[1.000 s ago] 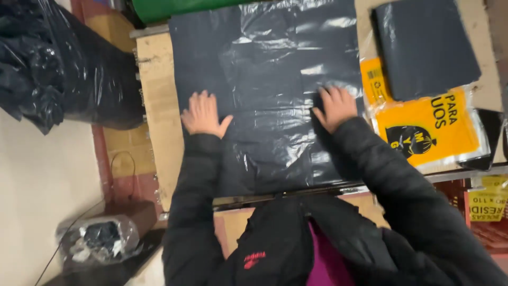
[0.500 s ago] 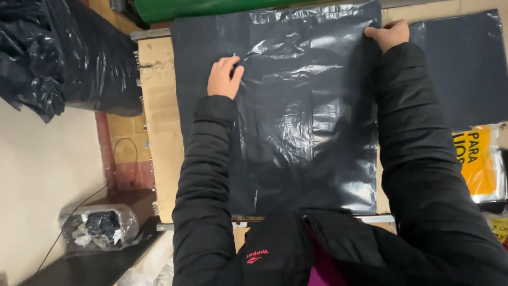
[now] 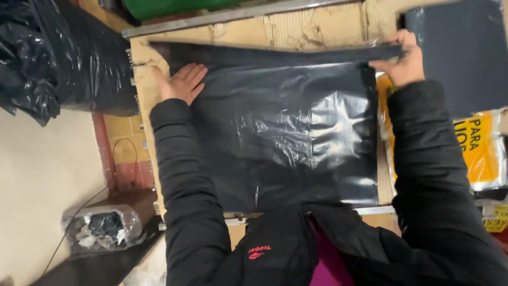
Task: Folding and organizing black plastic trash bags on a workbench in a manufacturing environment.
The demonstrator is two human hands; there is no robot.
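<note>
Head view, looking down. A black plastic bag (image 3: 286, 132) lay flat across the centre of the frame on a worn wooden desk (image 3: 296, 29), its top edge folded into a narrow band running from upper left to upper right. The left hand (image 3: 181, 82), at centre left, rested palm down with fingers spread and released, pressing the bag's upper left corner just below the fold. The right hand (image 3: 403, 59), at upper right, was clenched in a pinching grip on the right end of the folded band. Both arms wore black padded jacket sleeves (image 3: 185, 201). A flat dark sheet (image 3: 460, 53) lay at the upper right corner, just beyond the right hand. Yellow printed packets (image 3: 479, 148) sat at the right edge, partly under the right sleeve. A heap of crumpled black plastic (image 3: 53, 58) filled the upper left. A clear bag of scraps (image 3: 100, 228) stood at lower left, well apart from the desk.
</note>
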